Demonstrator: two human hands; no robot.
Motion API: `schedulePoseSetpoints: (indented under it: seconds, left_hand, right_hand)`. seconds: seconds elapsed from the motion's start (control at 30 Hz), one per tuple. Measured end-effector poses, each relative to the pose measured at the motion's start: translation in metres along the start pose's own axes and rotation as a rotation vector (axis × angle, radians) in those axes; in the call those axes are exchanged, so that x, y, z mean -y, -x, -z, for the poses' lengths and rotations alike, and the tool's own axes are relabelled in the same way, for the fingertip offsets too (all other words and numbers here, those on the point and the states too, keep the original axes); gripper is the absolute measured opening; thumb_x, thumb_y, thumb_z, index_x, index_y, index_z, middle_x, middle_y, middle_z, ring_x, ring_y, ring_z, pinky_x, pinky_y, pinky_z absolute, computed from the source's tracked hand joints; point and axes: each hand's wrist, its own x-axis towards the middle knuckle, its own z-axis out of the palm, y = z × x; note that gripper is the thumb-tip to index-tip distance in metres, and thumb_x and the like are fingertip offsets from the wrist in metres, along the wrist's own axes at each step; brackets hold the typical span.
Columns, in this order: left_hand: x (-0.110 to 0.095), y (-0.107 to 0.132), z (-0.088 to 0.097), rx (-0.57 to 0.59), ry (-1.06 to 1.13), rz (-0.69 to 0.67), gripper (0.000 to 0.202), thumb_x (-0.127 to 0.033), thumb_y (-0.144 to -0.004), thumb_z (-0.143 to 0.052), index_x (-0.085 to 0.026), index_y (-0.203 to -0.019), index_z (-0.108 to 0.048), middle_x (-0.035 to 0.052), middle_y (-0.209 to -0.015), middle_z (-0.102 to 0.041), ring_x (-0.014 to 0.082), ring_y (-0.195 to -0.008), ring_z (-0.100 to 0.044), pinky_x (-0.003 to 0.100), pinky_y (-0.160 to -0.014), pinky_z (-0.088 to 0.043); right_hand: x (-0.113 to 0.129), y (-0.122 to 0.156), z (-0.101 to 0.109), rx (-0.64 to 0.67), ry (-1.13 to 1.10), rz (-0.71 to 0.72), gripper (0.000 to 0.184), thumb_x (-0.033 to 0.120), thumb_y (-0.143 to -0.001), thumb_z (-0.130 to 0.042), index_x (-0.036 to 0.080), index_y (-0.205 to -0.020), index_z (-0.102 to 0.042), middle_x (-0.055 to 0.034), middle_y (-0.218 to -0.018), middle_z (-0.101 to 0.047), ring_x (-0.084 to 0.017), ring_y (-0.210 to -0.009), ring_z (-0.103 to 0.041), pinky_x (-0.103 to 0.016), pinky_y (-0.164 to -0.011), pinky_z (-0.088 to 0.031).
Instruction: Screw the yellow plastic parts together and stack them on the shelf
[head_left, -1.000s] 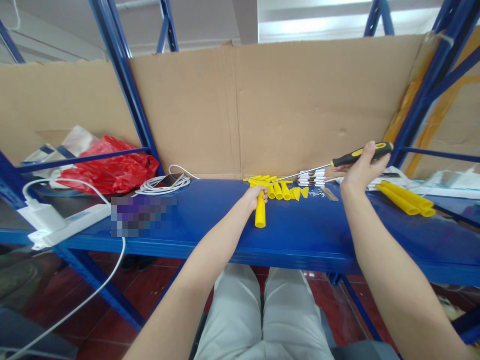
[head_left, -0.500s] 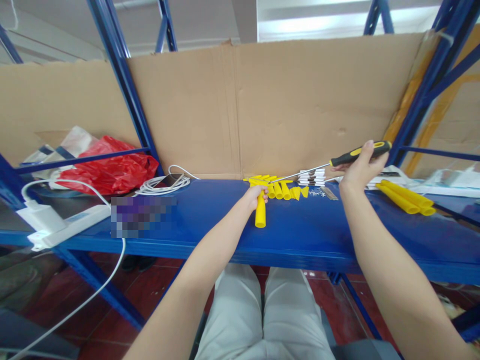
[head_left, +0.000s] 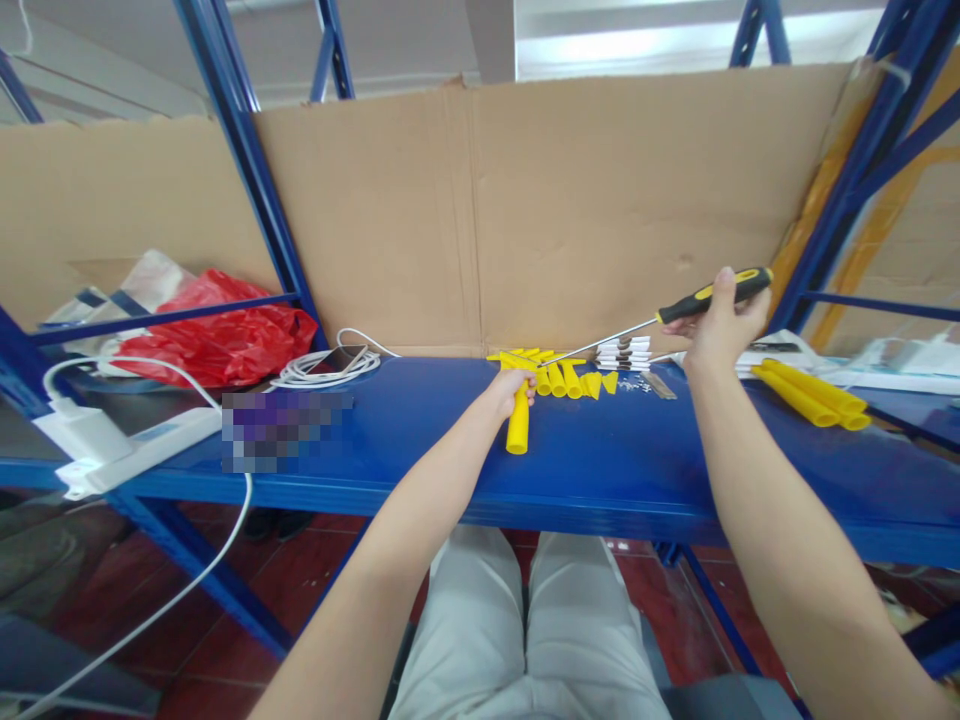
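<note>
Likely light, stiff, best held mid-length, the hollow yellow plastic tube (head_left: 517, 432) is clasped by the left hand (head_left: 513, 390), behind the blue metal table (head_left: 420, 425)'s front edge; the right hand (head_left: 721, 322) grips a black-and-yellow-handled screwdriver (head_left: 678, 306).

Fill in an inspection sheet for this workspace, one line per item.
Surface: blue shelf top, with a row of yellow pieces and white bundles towards the back.
Job's things: yellow tube and screwdriver, both in hand.
Clutter: red plastic bag at the left; a pixelated item, not identifiable.
Grips: left grip closed around the tube; right grip on the screwdriver's handle.
Cables: coiled white cable by the bag; white cord hanging over the front edge near a power strip.
Surroundings: cardboard panel behind, blue metal frame, red floor.
</note>
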Motion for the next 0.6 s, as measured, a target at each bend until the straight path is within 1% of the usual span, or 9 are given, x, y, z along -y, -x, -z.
schedulePoseSetpoints:
  seconds: [0.07, 0.13, 0.2, 0.23, 0.3, 0.37, 0.47, 0.53, 0.6]
  left_hand:
    - [-0.001, 0.002, -0.001, -0.009, -0.008, 0.001, 0.04, -0.038, -0.093, -0.06, -0.017, -0.127, -0.057, 0.011, -0.128, -0.059, 0.0227, -0.109, -0.061, 0.045, -0.091, -0.054]
    - [-0.002, 0.006, -0.002, -0.021, -0.017, -0.001, 0.034, -0.034, -0.093, -0.06, -0.015, -0.12, -0.06, 0.0102, -0.116, -0.063, 0.0199, -0.098, -0.064, 0.039, -0.083, -0.056]
    - [-0.004, 0.011, -0.002, -0.035, -0.023, -0.006, 0.012, -0.019, -0.092, -0.059, -0.012, -0.101, -0.062, 0.0053, -0.083, -0.065, 0.0125, -0.067, -0.061, 0.026, -0.06, -0.052]
    - [-0.006, 0.013, -0.003, -0.038, -0.025, -0.01, 0.005, -0.012, -0.091, -0.056, -0.012, -0.091, -0.06, 0.001, -0.067, -0.059, 0.009, -0.053, -0.054, 0.022, -0.05, -0.045]
    - [-0.008, 0.019, -0.004, -0.036, -0.031, -0.016, 0.017, -0.004, -0.09, -0.048, -0.015, -0.079, -0.054, -0.0052, -0.051, -0.045, 0.0059, -0.038, -0.037, 0.019, -0.04, -0.031]
    - [-0.011, 0.023, -0.004, -0.034, -0.041, -0.015, 0.022, 0.0, -0.087, -0.044, -0.017, -0.075, -0.049, -0.0069, -0.047, -0.039, 0.0055, -0.034, -0.031, 0.019, -0.038, -0.025]
    - [-0.012, 0.027, -0.005, -0.029, -0.026, -0.006, 0.023, 0.002, -0.084, -0.044, -0.018, -0.073, -0.046, -0.0074, -0.047, -0.039, 0.0052, -0.032, -0.031, 0.018, -0.037, -0.025]
    - [-0.012, 0.028, -0.006, -0.024, -0.016, 0.001, 0.023, 0.002, -0.084, -0.045, -0.019, -0.073, -0.045, -0.0078, -0.047, -0.039, 0.0048, -0.032, -0.031, 0.017, -0.036, -0.025]
    - [-0.012, 0.028, -0.006, -0.02, -0.012, 0.007, 0.023, 0.001, -0.083, -0.045, -0.019, -0.072, -0.045, -0.008, -0.047, -0.038, 0.0046, -0.031, -0.03, 0.017, -0.036, -0.025]
  right_hand:
    - [0.005, -0.005, -0.006, 0.051, -0.008, -0.025, 0.026, 0.038, -0.088, -0.06, 0.026, -0.093, -0.037, 0.01, -0.065, -0.049, -0.013, -0.046, -0.061, -0.024, -0.041, -0.051]
    - [0.012, -0.009, -0.016, 0.109, 0.001, -0.044, 0.026, 0.034, -0.089, -0.06, 0.026, -0.096, -0.037, 0.0099, -0.065, -0.051, -0.015, -0.05, -0.065, -0.025, -0.045, -0.052]
    - [0.021, -0.013, -0.027, 0.166, 0.039, -0.064, 0.025, 0.034, -0.09, -0.06, 0.024, -0.097, -0.038, 0.0088, -0.064, -0.053, -0.015, -0.053, -0.066, -0.025, -0.047, -0.052]
    - [0.026, -0.015, -0.033, 0.197, 0.068, -0.078, 0.025, 0.034, -0.091, -0.06, 0.024, -0.098, -0.038, 0.0084, -0.062, -0.054, -0.015, -0.052, -0.066, -0.025, -0.047, -0.052]
    - [0.036, -0.018, -0.045, 0.272, 0.113, -0.099, 0.025, 0.034, -0.091, -0.061, 0.021, -0.097, -0.041, 0.008, -0.061, -0.054, -0.014, -0.051, -0.065, -0.027, -0.048, -0.052]
    - [0.044, -0.021, -0.055, 0.325, 0.144, -0.119, 0.024, 0.033, -0.091, -0.062, 0.019, -0.096, -0.043, 0.0085, -0.06, -0.053, -0.013, -0.048, -0.063, -0.03, -0.049, -0.053]
    - [0.055, -0.024, -0.067, 0.393, 0.24, -0.178, 0.024, 0.037, -0.092, -0.061, 0.017, -0.094, -0.048, 0.0092, -0.055, -0.047, -0.013, -0.045, -0.06, -0.033, -0.048, -0.055]
    - [0.062, -0.024, -0.072, 0.413, 0.325, -0.232, 0.026, 0.04, -0.095, -0.055, 0.015, -0.093, -0.051, 0.0084, -0.054, -0.043, -0.014, -0.047, -0.06, -0.034, -0.049, -0.055]
    - [0.069, -0.025, -0.076, 0.429, 0.384, -0.288, 0.026, 0.038, -0.097, -0.048, 0.013, -0.092, -0.052, 0.0069, -0.056, -0.042, -0.015, -0.051, -0.062, -0.036, -0.052, -0.056]
